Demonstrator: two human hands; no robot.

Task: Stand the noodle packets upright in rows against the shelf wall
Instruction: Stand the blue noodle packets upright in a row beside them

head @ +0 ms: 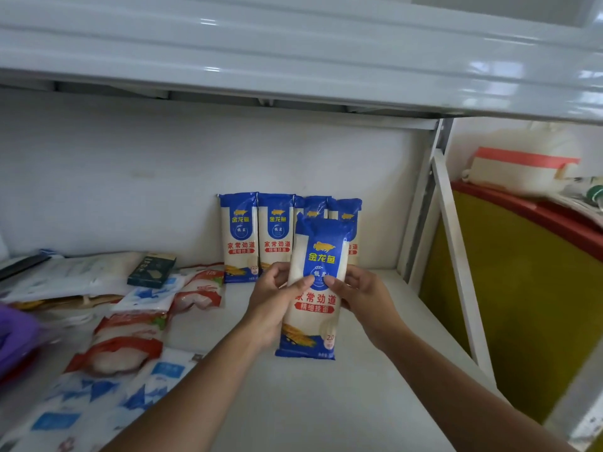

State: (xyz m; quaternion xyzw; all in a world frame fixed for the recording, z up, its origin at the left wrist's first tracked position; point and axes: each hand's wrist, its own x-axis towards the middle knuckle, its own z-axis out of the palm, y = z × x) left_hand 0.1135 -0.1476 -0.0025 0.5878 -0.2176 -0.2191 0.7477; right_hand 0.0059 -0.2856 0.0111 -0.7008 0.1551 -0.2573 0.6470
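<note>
Both hands hold one blue-and-white noodle packet (313, 308) upright above the white shelf (326, 402). My left hand (277, 301) grips its left edge, thumb on the front. My right hand (362, 298) grips its right edge, thumb also on the front. Behind it, several matching packets stand upright in a row against the back shelf wall (130, 177): the two on the left (239, 236) (275, 236) show fully, the others (346, 210) are partly hidden by the held packet.
Flat food bags in red-white (127, 347) and blue-white (94, 402) and a dark small box (151, 269) cover the shelf's left part. An upper shelf (293, 60) hangs low overhead. A white upright post (456, 256) bounds the right; beyond it a yellow panel (522, 305).
</note>
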